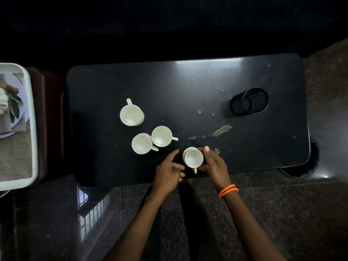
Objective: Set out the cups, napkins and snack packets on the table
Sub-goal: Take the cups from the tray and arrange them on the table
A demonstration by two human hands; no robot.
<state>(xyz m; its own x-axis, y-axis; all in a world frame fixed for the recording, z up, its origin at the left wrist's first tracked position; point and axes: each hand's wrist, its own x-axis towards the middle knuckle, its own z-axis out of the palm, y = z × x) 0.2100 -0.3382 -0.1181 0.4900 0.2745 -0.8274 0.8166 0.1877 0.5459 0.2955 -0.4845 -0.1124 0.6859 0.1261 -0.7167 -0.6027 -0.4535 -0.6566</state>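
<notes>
**Cup placement in progress**

I read the nearest cup (pixel 194 158) as resting on the surface (pixel 188 87), at its near edge, handle toward me. My right hand (pixel 214 166) curls around it, thumb and fingers on its sides. My left hand (pixel 168 171) hovers just left of that cup, fingers loosely spread, holding nothing. Three more cups (pixel 131 114) stand left of and beyond it. Next: release, then fetch napkins and packets; I see none yet.

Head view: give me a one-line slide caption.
Right hand sets a fourth white cup on the black table; left hand open beside it.
</notes>
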